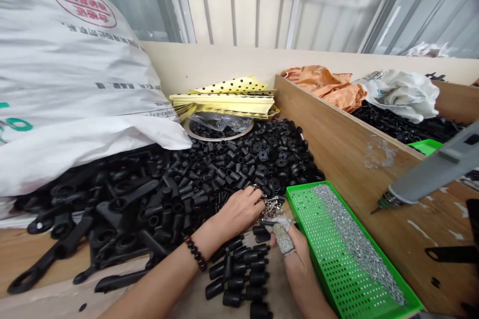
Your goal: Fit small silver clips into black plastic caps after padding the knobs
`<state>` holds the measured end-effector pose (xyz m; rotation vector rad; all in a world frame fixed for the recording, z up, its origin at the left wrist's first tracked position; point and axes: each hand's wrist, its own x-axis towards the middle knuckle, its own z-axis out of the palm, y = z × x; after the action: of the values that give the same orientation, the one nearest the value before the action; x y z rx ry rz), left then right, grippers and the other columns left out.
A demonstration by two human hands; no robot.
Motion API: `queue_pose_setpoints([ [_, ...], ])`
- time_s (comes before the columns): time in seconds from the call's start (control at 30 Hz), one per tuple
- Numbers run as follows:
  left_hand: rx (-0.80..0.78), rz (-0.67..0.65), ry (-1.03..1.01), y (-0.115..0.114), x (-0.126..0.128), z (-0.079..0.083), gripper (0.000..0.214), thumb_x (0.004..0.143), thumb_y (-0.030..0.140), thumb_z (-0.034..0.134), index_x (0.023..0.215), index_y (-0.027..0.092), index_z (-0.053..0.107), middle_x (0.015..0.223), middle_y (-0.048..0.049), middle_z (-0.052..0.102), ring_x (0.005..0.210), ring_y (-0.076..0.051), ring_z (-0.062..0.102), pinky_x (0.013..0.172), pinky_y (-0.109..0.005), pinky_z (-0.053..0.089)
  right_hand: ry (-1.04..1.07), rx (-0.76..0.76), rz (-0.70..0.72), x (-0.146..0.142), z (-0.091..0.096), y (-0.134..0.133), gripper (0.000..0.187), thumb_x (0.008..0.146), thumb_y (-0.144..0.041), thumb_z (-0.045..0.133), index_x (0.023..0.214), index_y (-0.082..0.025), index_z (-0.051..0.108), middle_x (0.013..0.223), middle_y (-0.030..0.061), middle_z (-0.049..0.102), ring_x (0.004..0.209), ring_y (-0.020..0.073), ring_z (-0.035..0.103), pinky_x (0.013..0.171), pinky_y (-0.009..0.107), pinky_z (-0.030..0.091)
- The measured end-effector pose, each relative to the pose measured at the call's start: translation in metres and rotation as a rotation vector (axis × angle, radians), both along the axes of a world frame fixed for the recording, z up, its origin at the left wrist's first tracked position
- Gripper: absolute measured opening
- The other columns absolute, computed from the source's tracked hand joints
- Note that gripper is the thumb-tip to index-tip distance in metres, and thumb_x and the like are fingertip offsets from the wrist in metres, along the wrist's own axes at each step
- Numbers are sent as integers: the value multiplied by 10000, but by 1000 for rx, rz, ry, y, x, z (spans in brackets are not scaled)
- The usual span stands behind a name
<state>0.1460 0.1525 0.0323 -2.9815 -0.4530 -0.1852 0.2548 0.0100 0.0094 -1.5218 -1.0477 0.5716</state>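
Note:
My left hand (239,212), palm down with fingers curled, reaches into a small pile of shiny metal pieces (275,208). Its fingertips are partly hidden there, so what they pinch cannot be made out. Close by on the right, my right hand (294,254) has its fingers bent inward, with grey tape (283,240) around some of them. A small black part (261,232) shows at those fingertips. Below the hands, several black cylindrical parts (235,283) with narrower ends lie in rows on the table.
A green perforated tray (318,259) of small silvery pieces (354,234) stands right. Black handles (123,209), short tubes (213,164) and discs (282,149) are heaped left and ahead. A grey power screwdriver (430,174) juts in by a wooden divider (337,134). A white sack (75,70) leans left.

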Motion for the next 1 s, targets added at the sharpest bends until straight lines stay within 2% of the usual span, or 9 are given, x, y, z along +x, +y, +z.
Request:
queue_pose_setpoints([
  [0.1, 4, 34, -12, -1, 2, -2, 74, 898, 227, 513, 870, 172, 555, 973, -70, 545, 880, -222, 489, 650, -311, 438, 7, -45, 70, -1, 3, 0, 213, 867, -305, 401, 727, -223, 539, 733, 5, 556, 711, 177, 515, 725, 257, 442],
  [0.27, -17, 26, -21, -4, 2, -6, 130, 928, 177, 427, 921, 163, 557, 1028, -88, 558, 903, -230, 493, 686, -335, 443, -5, -73, 34, -4, 5, 0, 197, 860, -306, 414, 774, -217, 568, 756, 17, 570, 752, 195, 533, 749, 271, 441],
  [0.33, -51, 22, -29, -5, 0, -5, 105, 911, 173, 460, 921, 164, 564, 1027, -85, 563, 904, -233, 495, 687, -335, 447, -10, -83, 28, -4, 4, -1, 210, 853, -319, 426, 758, -214, 581, 735, 19, 580, 757, 202, 545, 735, 271, 446],
  [0.43, -133, 6, -51, -4, -6, 5, 61, 857, 200, 564, 905, 169, 584, 1005, -72, 568, 904, -235, 502, 713, -334, 459, -14, -78, -14, -5, 2, -2, 246, 850, -360, 451, 770, -205, 624, 709, 29, 608, 778, 217, 560, 704, 270, 455],
  [0.53, -241, -24, -94, -3, -16, 20, 166, 805, 233, 645, 956, 181, 603, 1082, -65, 558, 964, -226, 511, 803, -329, 463, -19, -65, -34, -5, 2, -2, 283, 855, -399, 454, 783, -200, 642, 712, 37, 628, 779, 223, 566, 680, 272, 461],
  [0.67, -392, -66, -171, -11, -29, 35, 231, 817, 314, 648, 1008, 189, 609, 1114, -47, 582, 1013, -189, 537, 871, -275, 453, -46, -63, -30, -6, 8, 0, 289, 858, -392, 430, 725, -209, 610, 671, 27, 600, 715, 212, 559, 678, 282, 469],
  [0.8, -491, -80, -247, -27, -37, 38, 161, 931, 252, 477, 967, 182, 616, 942, -14, 648, 895, -131, 576, 826, -212, 446, -89, -46, 54, -5, 9, -2, 270, 858, -343, 410, 673, -213, 559, 642, 16, 563, 631, 189, 538, 714, 296, 476],
  [0.9, -573, -48, -323, -39, -41, 37, 194, 947, 217, 429, 967, 167, 615, 904, -25, 657, 863, -149, 564, 799, -236, 435, -131, -37, 116, 0, 0, -4, 236, 867, -332, 430, 724, -217, 578, 657, 18, 578, 633, 190, 548, 705, 286, 483],
  [1.0, -631, 4, -336, -51, -50, 38, 208, 951, 208, 410, 962, 163, 613, 904, -34, 648, 856, -159, 551, 793, -250, 423, -149, -4, 271, 3, -6, -4, 217, 876, -334, 441, 787, -223, 605, 658, 16, 592, 622, 189, 567, 633, 261, 497],
])
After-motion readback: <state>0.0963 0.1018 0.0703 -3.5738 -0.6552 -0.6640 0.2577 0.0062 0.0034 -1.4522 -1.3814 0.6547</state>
